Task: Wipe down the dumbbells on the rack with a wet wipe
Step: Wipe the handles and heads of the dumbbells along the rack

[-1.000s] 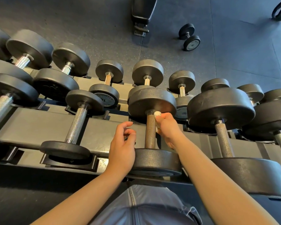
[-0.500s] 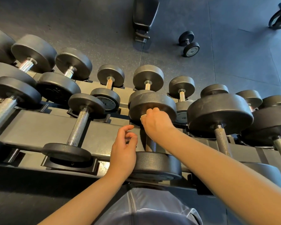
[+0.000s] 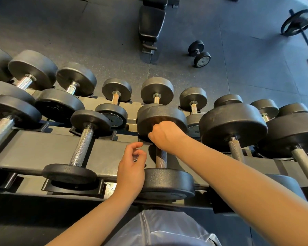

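**Hands at a racked dumbbell**

The right hand (image 3: 164, 134), fingers curled, is pressed against the inner face of the far head of a dumbbell (image 3: 161, 159); whether it holds the wet wipe cannot be told. The left hand (image 3: 132, 167) hovers just left of the knurled metal handle, fingers loosely curled, holding nothing. Heads are round, pebbled black discs. The rack (image 3: 43, 148) has flat grey rails. Beyond it, open dark rubber floor (image 3: 256, 77) bears 1 loose dumbbell (image 3: 199, 53).

The rack (image 3: 43, 148) carries dumbbells in two rows; behind it, a loose dumbbell (image 3: 199, 53) lies on the floor, right of a bench (image 3: 150, 23).
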